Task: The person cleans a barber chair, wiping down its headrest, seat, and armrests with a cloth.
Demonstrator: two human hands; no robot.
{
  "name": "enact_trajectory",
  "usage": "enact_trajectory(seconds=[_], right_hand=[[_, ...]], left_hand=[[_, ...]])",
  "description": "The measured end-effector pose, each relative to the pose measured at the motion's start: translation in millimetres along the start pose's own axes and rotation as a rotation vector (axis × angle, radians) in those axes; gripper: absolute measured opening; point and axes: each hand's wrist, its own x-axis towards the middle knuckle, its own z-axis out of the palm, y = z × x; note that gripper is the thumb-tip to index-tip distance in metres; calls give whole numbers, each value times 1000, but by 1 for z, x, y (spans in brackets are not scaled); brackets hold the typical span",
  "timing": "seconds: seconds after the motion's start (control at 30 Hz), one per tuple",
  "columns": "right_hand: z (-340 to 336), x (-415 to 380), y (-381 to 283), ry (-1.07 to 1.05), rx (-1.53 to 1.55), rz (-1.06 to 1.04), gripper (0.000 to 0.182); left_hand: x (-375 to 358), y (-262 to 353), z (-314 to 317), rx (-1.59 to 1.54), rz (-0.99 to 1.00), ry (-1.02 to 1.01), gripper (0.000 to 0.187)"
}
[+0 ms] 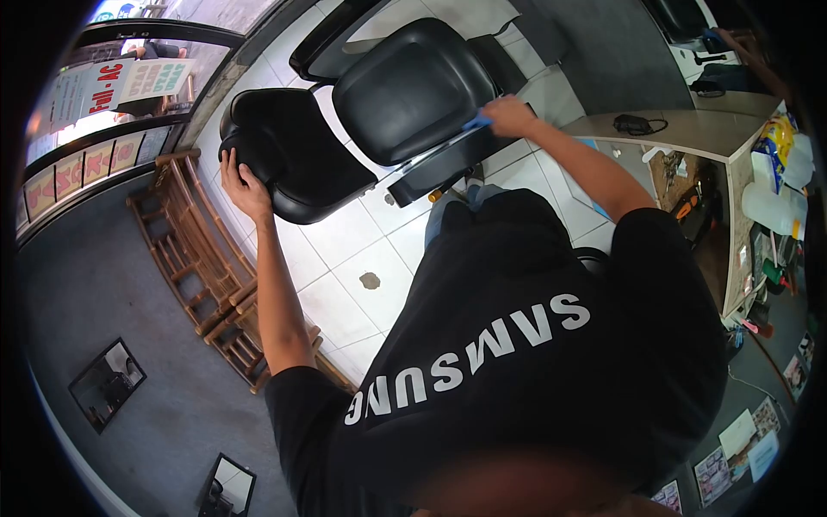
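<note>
From the left, my left hand [241, 185] gripped the edge of the black headrest cushion [289, 151], fingers curled over its rim, beside the wooden bench [202, 258]. Rightward, the barber chair seat [405, 86] lay between both hands. My right hand [510, 116] was closed on a blue cloth [476, 123], pressed against the seat's right edge, near the tabletop [689, 129].
</note>
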Motion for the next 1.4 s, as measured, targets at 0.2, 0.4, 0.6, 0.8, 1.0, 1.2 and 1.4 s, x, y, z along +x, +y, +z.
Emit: enact_trajectory(seconds=[0.2, 0.4, 0.6, 0.8, 1.0, 1.2, 1.4], right_hand=[[-20, -50, 111, 39, 315, 575, 37], [106, -38, 116, 264, 959, 711, 66], [195, -2, 137, 330, 1622, 998, 78], [158, -32, 78, 541, 2513, 853, 65], [175, -41, 15, 522, 2730, 856, 64], [168, -50, 54, 491, 2645, 810, 64], [156, -35, 31, 722, 2686, 785, 66]], left_hand=[[-1, -2, 0, 4, -9, -1, 38], [1, 1, 0, 19, -1, 10, 39], [2, 6, -1, 46, 4, 15, 38], [2, 3, 0, 50, -28, 3, 38], [0, 3, 0, 35, -31, 4, 38], [-1, -4, -1, 60, -12, -1, 38], [-1, 4, -1, 47, -43, 11, 37]])
